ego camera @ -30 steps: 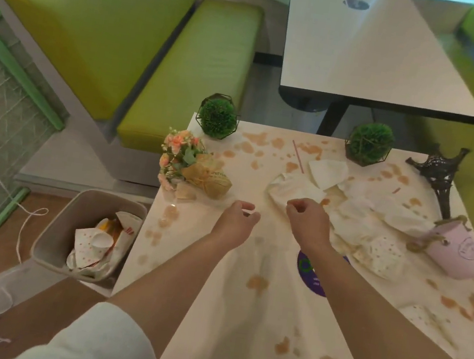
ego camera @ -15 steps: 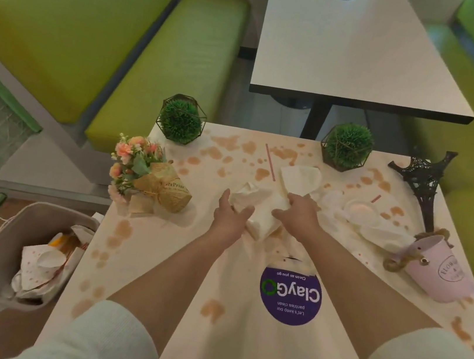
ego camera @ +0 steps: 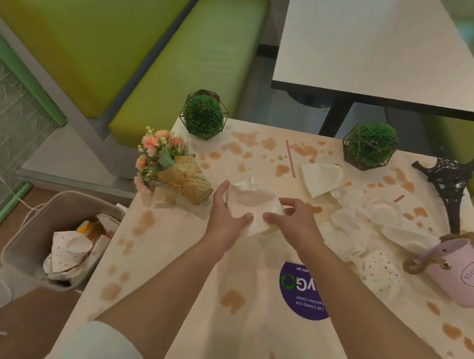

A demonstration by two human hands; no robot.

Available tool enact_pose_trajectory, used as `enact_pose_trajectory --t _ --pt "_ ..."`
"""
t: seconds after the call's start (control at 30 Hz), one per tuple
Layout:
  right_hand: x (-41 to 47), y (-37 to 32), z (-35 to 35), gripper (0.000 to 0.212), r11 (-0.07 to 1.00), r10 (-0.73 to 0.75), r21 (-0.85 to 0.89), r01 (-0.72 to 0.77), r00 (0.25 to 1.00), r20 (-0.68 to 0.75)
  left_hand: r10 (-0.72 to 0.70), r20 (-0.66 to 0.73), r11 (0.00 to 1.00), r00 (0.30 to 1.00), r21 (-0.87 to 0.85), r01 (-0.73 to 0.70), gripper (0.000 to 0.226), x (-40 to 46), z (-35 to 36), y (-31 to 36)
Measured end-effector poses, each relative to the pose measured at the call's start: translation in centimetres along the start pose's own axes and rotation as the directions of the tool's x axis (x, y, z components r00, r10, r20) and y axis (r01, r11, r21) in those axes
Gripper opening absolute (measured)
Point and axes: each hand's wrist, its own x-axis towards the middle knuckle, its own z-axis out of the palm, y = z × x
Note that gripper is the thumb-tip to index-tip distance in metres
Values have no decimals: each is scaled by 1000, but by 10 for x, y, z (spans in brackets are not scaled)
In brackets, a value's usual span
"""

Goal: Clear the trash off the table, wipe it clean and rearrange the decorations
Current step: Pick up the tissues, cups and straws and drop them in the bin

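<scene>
white sleeves [ego camera: 99,349] sit nearest the camera at the bottom edge, bare forearms running from them up over the table [ego camera: 175,339], which is blotched all over with brown stains. a purple round sticker [ego camera: 301,296] lies on the tabletop just under the right forearm. beyond the sticker, both hands meet on a crumpled white napkin [ego camera: 249,202]: the left hand [ego camera: 226,214] curls round its left edge with the thumb tucked under, and the right hand [ego camera: 294,221] pinches its right edge between thumb and fingertips. whether the napkin is lifted clear of the table or touching it, i cannot tell.

left of the sticker, off the table edge and down on the floor, a grey bin [ego camera: 37,229] holds dotted paper cups and wrappers. right of the sticker lie a squashed dotted paper cup [ego camera: 379,269] and a pink bucket [ego camera: 467,275] tipped on its side with a rope handle. further off from the sticker, to the right of the held napkin, is a heap of more white napkins [ego camera: 320,176] and a clear plastic lid [ego camera: 383,209]. left of the held napkin lies a small flower bouquet [ego camera: 170,166] in tan paper at the table edge.

furthest from the sticker, two green ball plants in wire frames stand at the far edge, the left plant [ego camera: 204,114] and the right plant [ego camera: 370,145], with a thin pink straw [ego camera: 290,158] lying between them. a dark tower model [ego camera: 450,183] stands at the far right corner. past the table are a green bench [ego camera: 127,40] and a second table [ego camera: 387,48].
</scene>
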Motion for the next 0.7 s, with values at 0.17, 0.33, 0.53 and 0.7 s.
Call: enact_pose_trajectory --t 0.17,0.33,0.53,0.7 --pt "-34 -11 41 40 995 -94 -45 91 992 -79 101 -39 994 994 -45 -103 84 -26 -50 1" --pt "-76 -31 96 33 993 -99 69 98 995 -2 92 -141 993 986 -56 -101 82 -49 -113 -8" --pt "-107 -52 168 26 992 -103 87 94 990 96 1 -276 996 961 -89 -26 71 -62 -192 -34" --pt "-120 -64 239 32 996 -86 35 82 984 159 -60 -356 998 933 -30 53 67 -59 -259 -61"
